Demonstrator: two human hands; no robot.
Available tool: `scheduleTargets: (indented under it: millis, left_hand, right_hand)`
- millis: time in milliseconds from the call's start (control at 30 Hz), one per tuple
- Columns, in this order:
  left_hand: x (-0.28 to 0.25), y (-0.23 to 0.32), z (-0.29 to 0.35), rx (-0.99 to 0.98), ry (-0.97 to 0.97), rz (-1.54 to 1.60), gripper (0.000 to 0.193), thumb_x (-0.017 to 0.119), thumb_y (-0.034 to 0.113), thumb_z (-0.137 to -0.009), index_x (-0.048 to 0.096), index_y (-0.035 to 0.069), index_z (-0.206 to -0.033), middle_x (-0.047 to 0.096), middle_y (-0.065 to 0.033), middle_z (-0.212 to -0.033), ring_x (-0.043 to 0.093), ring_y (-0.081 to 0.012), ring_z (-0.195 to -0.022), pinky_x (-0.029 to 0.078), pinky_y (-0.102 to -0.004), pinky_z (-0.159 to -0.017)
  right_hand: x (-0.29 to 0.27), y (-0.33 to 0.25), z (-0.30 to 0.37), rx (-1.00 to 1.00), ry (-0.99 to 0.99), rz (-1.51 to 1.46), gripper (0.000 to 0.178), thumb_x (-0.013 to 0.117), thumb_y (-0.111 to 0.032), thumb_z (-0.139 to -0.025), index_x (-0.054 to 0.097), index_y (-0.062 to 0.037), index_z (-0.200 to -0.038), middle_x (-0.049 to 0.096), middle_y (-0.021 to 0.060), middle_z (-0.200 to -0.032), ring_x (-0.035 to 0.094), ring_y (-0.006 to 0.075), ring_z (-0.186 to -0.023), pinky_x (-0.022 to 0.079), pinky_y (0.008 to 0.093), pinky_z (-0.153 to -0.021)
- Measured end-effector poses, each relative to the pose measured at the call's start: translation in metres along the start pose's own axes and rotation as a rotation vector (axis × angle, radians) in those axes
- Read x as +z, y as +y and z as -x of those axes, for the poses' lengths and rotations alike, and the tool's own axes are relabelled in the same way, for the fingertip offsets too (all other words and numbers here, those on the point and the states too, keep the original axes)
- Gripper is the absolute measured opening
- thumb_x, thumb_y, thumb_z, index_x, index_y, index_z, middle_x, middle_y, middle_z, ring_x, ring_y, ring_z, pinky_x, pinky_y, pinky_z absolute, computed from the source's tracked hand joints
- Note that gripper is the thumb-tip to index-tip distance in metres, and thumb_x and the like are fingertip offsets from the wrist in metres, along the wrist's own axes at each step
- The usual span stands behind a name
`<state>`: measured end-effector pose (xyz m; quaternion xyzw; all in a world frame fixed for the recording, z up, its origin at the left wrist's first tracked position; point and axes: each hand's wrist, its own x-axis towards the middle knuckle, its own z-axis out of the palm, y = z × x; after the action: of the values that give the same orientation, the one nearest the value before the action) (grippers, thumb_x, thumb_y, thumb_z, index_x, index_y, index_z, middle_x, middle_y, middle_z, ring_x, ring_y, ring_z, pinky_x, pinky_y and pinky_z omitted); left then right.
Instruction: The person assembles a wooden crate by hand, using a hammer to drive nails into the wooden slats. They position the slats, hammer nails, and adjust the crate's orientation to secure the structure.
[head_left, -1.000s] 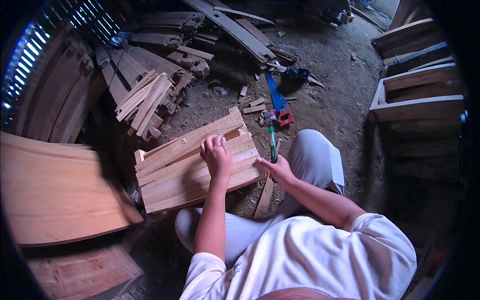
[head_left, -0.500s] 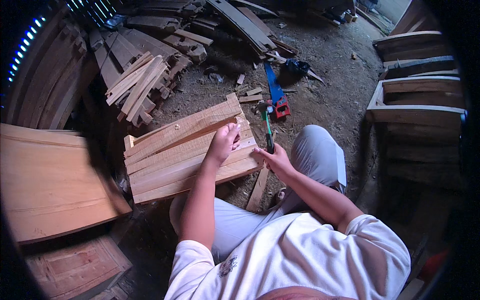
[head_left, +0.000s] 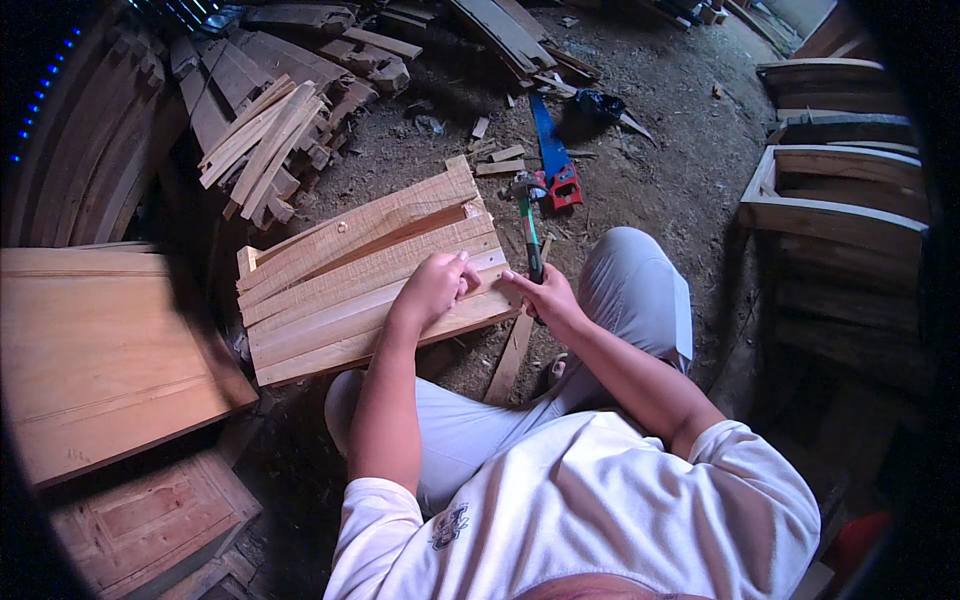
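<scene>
My right hand [head_left: 552, 304] is wrapped round the black grip of a hammer [head_left: 533, 235], whose green shaft and metal head point away from me. The thumb of that hand rests by the right end of a slatted wooden panel [head_left: 365, 268]. Over the panel's near right part, my left hand [head_left: 436, 288] is closed with its fingers curled; what they hold, if anything, is too small to make out. One slat of the panel lies slanted, leaving a wedge-shaped gap. Small dark marks show near the right ends of the slats.
Beyond the hammer lies a handsaw [head_left: 552, 150] with a blue blade and red handle. Thin strips [head_left: 275, 150] top a plank pile at the far left. Wooden panels [head_left: 110, 350] stand close on my left, curved wooden frames [head_left: 840, 215] on the right. Offcuts litter the dirt floor.
My left hand has moved toward me across the panel, off the upper slats. The right hand keeps its hold on the hammer. The whole view has shifted slightly.
</scene>
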<state>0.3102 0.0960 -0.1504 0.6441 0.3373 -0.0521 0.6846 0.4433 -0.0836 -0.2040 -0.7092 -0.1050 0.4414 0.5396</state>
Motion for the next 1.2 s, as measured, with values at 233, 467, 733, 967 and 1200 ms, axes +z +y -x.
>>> scheduleTargets:
  millis: [233, 467, 733, 967, 1200]
  left_hand:
    - [-0.016, -0.032, -0.019, 0.786, 0.379, -0.807, 0.020, 0.055, 0.011, -0.091, 0.073, 0.004, -0.088, 0.071, -0.0117, -0.077, 0.062, -0.0234, -0.066, 0.053, -0.0373, -0.074]
    - [-0.022, -0.035, -0.038, 0.511, 0.343, -0.201, 0.049, 0.031, 0.019, -0.092, 0.064, -0.004, -0.065, 0.068, -0.0182, -0.066, 0.041, -0.0107, -0.047, 0.035, -0.0280, -0.045]
    - [-0.021, -0.007, -0.029, 0.245, 0.207, 0.177, 0.047, 0.035, 0.020, -0.087, 0.067, -0.004, -0.063, 0.064, -0.0134, -0.057, 0.038, -0.0103, -0.041, 0.030, -0.0269, -0.041]
    - [-0.027, -0.005, -0.033, 0.248, 0.042, 0.243, 0.042, 0.043, 0.022, -0.097, 0.073, -0.006, -0.090, 0.052, 0.0021, -0.064, 0.039, -0.0050, -0.052, 0.030, -0.0235, -0.047]
    - [-0.008, 0.008, -0.029, 0.407, 0.167, 0.036, 0.027, 0.054, 0.018, -0.104, 0.076, 0.003, -0.112, 0.055, 0.0014, -0.088, 0.049, -0.0069, -0.078, 0.042, -0.0226, -0.070]
  right_hand:
    - [-0.001, 0.011, -0.009, 0.006, 0.004, -0.003, 0.052, 0.086, -0.049, -0.080, 0.053, -0.0091, -0.087, 0.052, -0.0030, -0.065, 0.048, 0.0072, -0.049, 0.038, 0.0262, -0.043]
    - [0.002, 0.007, -0.006, -0.029, -0.015, -0.048, 0.050, 0.085, -0.049, -0.082, 0.054, -0.0094, -0.086, 0.052, -0.0033, -0.066, 0.047, 0.0071, -0.051, 0.037, 0.0266, -0.043]
    - [-0.003, 0.007, -0.006, 0.010, -0.020, -0.011, 0.050, 0.084, -0.049, -0.082, 0.055, -0.0090, -0.088, 0.052, -0.0032, -0.068, 0.048, 0.0068, -0.054, 0.038, 0.0261, -0.046]
    - [-0.004, 0.005, -0.005, -0.019, -0.017, 0.059, 0.056, 0.085, -0.055, -0.079, 0.059, -0.0056, -0.090, 0.057, -0.0014, -0.071, 0.053, 0.0086, -0.058, 0.041, 0.0275, -0.048]
    - [-0.006, 0.009, -0.009, 0.054, -0.029, 0.037, 0.055, 0.084, -0.052, -0.080, 0.058, -0.0056, -0.092, 0.052, -0.0032, -0.067, 0.049, 0.0073, -0.053, 0.039, 0.0260, -0.046]
